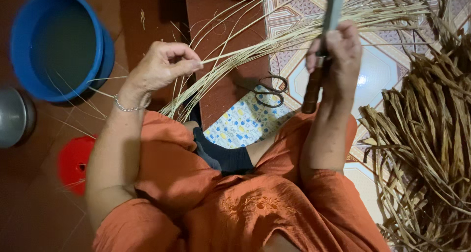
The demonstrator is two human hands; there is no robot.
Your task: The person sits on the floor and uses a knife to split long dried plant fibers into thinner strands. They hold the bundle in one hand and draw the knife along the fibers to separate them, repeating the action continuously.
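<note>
The left hand (164, 65) is pinching one pale reed strip (255, 45), keeping it taut. The right hand (338, 48) is gripping a wooden-handled knife (319, 70), blade up against the strip, positioned for shaving. Scissors (270, 91) are lying on the floor nearby.

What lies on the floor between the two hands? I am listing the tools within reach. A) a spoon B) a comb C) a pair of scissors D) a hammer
C: a pair of scissors with dark looped handles lies on the floor below the pale strips, between the left hand and the right hand.
</note>
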